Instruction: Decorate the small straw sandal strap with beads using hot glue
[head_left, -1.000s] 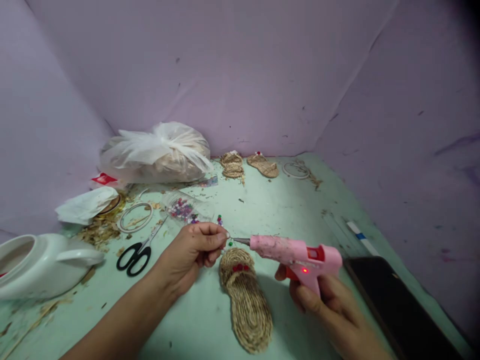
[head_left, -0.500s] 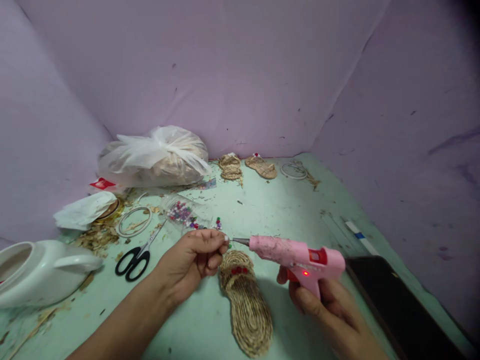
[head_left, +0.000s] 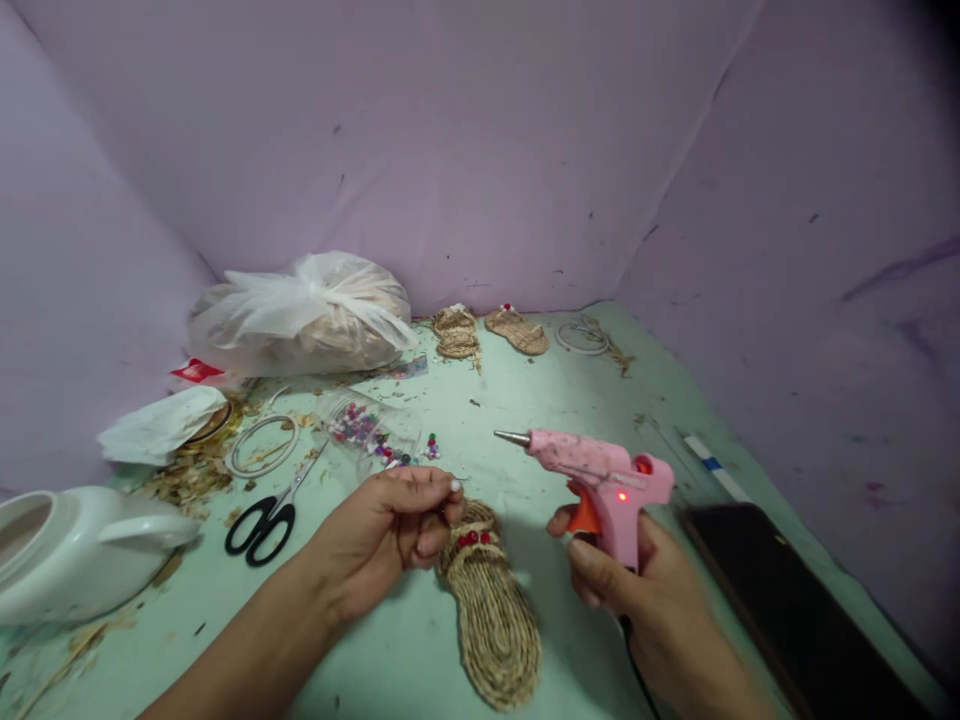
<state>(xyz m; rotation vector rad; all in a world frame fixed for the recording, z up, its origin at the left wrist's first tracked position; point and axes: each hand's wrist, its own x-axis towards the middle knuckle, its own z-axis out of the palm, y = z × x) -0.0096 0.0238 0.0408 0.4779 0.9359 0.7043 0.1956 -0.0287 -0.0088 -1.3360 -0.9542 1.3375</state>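
Between the thumb and finger of my left hand (head_left: 409,520) is pinched a small white bead (head_left: 455,486). Just under those fingers lies a woven straw slipper (head_left: 496,630), with several red beads (head_left: 474,538) across its strap. My right hand (head_left: 630,580) is wrapped round the handle of a pink glue gun (head_left: 592,465), fingers at its orange trigger. A red light glows on the gun, and its metal nozzle points left, apart from the bead. A clear jar (head_left: 367,425) of coloured beads lies on its side beyond my left hand.
Black-handled scissors (head_left: 262,525) and a tape ring (head_left: 262,445) lie at left, near a white pitcher (head_left: 97,550). A tied plastic bag (head_left: 307,315) rests by the back wall, beside two small straw slippers (head_left: 517,330). At right is a black phone-like slab (head_left: 787,600).
My right hand has drawn the glue gun's nozzle up and away from the bead, tilting the gun more upright. The left hand keeps its pinch in nearly the same place.
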